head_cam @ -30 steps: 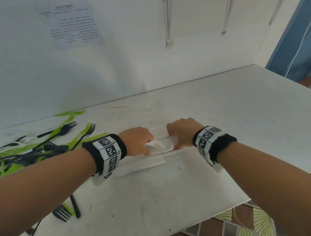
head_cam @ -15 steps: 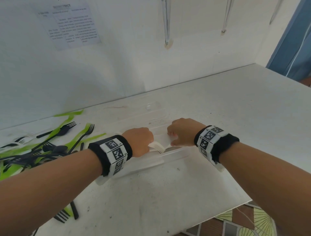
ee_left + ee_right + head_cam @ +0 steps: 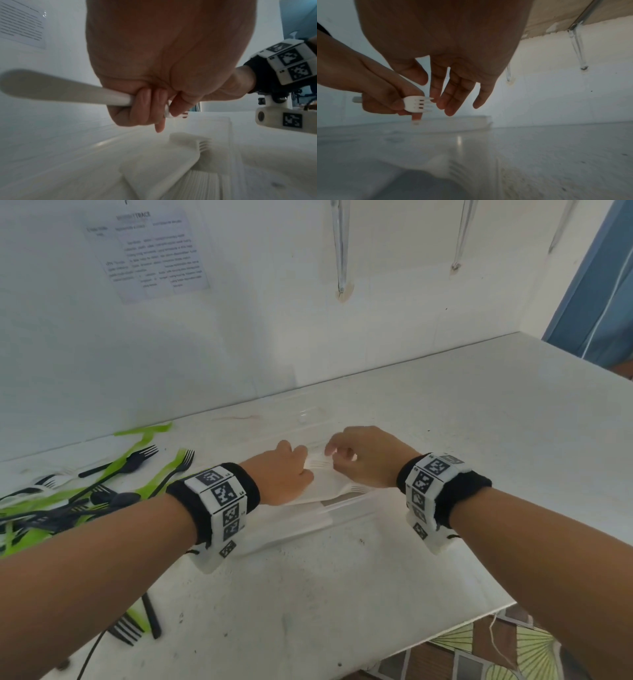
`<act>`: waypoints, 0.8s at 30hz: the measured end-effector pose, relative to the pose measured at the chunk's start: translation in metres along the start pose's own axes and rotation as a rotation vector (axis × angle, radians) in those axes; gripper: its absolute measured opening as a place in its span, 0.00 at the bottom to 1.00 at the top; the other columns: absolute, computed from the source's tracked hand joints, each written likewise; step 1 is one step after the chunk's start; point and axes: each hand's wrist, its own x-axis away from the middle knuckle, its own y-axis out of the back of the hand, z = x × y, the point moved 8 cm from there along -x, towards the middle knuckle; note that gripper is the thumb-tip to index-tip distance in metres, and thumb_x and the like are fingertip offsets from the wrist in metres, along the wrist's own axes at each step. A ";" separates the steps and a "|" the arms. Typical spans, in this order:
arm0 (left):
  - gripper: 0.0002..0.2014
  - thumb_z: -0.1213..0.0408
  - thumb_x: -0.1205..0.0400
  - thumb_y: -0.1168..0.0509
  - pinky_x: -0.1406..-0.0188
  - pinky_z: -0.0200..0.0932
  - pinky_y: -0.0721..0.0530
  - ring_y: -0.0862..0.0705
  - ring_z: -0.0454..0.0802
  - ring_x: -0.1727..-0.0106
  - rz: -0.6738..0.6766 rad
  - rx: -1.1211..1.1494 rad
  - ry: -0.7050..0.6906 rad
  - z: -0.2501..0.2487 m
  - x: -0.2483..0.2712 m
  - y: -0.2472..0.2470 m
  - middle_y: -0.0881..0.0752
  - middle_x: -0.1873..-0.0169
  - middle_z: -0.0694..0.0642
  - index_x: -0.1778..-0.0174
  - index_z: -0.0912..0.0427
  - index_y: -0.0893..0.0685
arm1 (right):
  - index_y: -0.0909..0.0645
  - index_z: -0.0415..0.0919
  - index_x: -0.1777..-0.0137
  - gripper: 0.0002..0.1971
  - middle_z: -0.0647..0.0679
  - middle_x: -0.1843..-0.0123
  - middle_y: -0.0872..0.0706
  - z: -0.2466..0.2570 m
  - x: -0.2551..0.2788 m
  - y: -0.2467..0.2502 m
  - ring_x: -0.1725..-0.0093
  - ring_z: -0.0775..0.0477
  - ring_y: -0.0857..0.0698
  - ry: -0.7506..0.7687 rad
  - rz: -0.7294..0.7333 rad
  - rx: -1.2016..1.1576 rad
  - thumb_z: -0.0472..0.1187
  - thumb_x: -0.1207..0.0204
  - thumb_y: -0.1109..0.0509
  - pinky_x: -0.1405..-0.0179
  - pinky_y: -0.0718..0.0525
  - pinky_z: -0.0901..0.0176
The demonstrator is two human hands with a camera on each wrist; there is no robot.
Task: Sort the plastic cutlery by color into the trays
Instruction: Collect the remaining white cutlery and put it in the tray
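A clear, shallow plastic tray (image 3: 346, 510) lies on the white tabletop (image 3: 479, 419), and every place below is given relative to it. Above the tray's middle, a white plastic fork (image 3: 417, 104) is gripped by the left hand (image 3: 279, 474): in the left wrist view its fingers (image 3: 145, 102) are seen curled round the handle, which juts out past the heel of the hand, while the tines stick out between thumb and forefinger toward the right hand (image 3: 364, 455). The right hand is held over the tray's right half with its fingers (image 3: 453, 94) spread and only loosely bent, nothing being held in them; the fingertips are seen just beside the fork's tines, and whether they touch cannot be told. Inside the tray, below the hands, a stack of white plastic forks (image 3: 188, 155) is laid with the tines toward the tray's right end. To the left of the tray, well apart from it, a loose heap of lime-green and black plastic cutlery (image 3: 78, 494) is spread over the tabletop, with a few white pieces at its far-left edge. Nearer the person than the tray and to its left, a black plastic fork (image 3: 126, 630) and a black handle (image 3: 152, 616) lie close to the table's front edge. Behind the tray, a printed paper sheet (image 3: 154, 253) is fixed to the white wall (image 3: 239, 337), its text too blurred to be read. Black wristbands carrying square black-and-white marker tags (image 3: 222, 498) are worn on both wrists.
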 end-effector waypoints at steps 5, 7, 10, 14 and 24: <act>0.09 0.61 0.09 0.50 0.60 0.43 0.28 0.25 0.46 0.64 0.095 0.131 -0.119 -0.023 -0.003 0.002 0.24 0.60 0.52 0.45 0.60 0.26 | 0.17 0.51 0.41 0.09 0.56 0.47 0.13 0.020 0.001 -0.004 0.47 0.52 0.15 0.101 0.051 -0.029 0.46 0.20 0.30 0.44 0.15 0.54; 0.06 0.60 0.08 0.46 0.58 0.41 0.24 0.22 0.43 0.63 0.132 0.207 -0.147 -0.027 -0.002 -0.004 0.19 0.58 0.51 0.47 0.56 0.27 | 0.14 0.50 0.46 0.05 0.58 0.51 0.11 0.012 0.003 0.001 0.49 0.54 0.14 0.073 0.064 -0.014 0.47 0.18 0.29 0.43 0.15 0.55; 0.05 0.56 0.11 0.38 0.47 0.46 0.13 0.12 0.46 0.54 0.111 0.325 -0.182 -0.025 0.002 -0.011 0.11 0.53 0.49 0.41 0.49 0.24 | 0.12 0.51 0.51 0.04 0.62 0.55 0.13 -0.005 0.008 0.004 0.51 0.55 0.16 0.004 0.135 0.080 0.47 0.19 0.27 0.47 0.20 0.61; 0.03 0.60 0.16 0.34 0.41 0.46 0.14 0.14 0.41 0.50 0.008 0.138 -0.295 -0.023 0.006 -0.011 0.12 0.54 0.42 0.53 0.49 0.15 | 0.13 0.55 0.57 0.03 0.64 0.62 0.16 -0.019 0.013 0.004 0.53 0.56 0.16 -0.067 0.205 0.160 0.46 0.22 0.25 0.49 0.18 0.60; 0.06 0.64 0.16 0.33 0.48 0.37 0.17 0.14 0.44 0.53 -0.014 0.001 -0.284 -0.032 0.004 -0.014 0.13 0.58 0.43 0.51 0.56 0.10 | 0.14 0.53 0.59 0.06 0.58 0.60 0.13 -0.008 0.011 -0.012 0.57 0.50 0.14 -0.083 0.262 0.421 0.43 0.22 0.28 0.57 0.20 0.60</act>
